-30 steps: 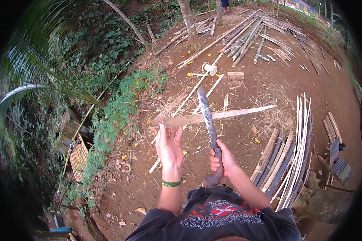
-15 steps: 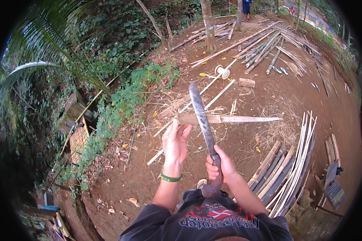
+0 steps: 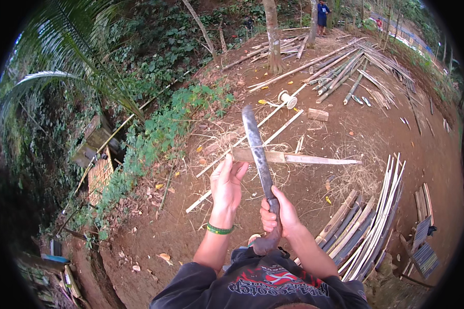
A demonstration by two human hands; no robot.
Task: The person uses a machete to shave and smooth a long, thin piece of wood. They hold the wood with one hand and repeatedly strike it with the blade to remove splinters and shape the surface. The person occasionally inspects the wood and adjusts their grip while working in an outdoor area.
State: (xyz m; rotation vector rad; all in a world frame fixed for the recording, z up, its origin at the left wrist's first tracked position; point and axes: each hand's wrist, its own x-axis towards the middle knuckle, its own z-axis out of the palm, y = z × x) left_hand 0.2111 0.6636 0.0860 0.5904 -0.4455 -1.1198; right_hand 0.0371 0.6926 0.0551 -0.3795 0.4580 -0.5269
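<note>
My left hand (image 3: 226,188), with a green band on its wrist, is closed at the left end of a split bamboo slat (image 3: 322,160). The slat extends rightward, broad and brownish near the hand, paler and thinner toward its far end. My right hand (image 3: 279,212) is wrapped round the dark handle of a machete (image 3: 256,138). Its long, stained blade points away from me and crosses in front of the slat, a little right of my left fingers. Whether the blade touches the slat I cannot tell.
Cut bamboo strips (image 3: 376,221) lie at the right front. A larger bamboo pile (image 3: 340,74) spreads at the far right, near a tree trunk (image 3: 273,41). On the brown soil are a pale spool (image 3: 287,99), a wood block (image 3: 318,115) and shavings. A person (image 3: 322,16) stands far back.
The view has tilted slightly, so the ground and bamboo piles sit a little lower. My hands keep their grips, with the machete still across the slat.
</note>
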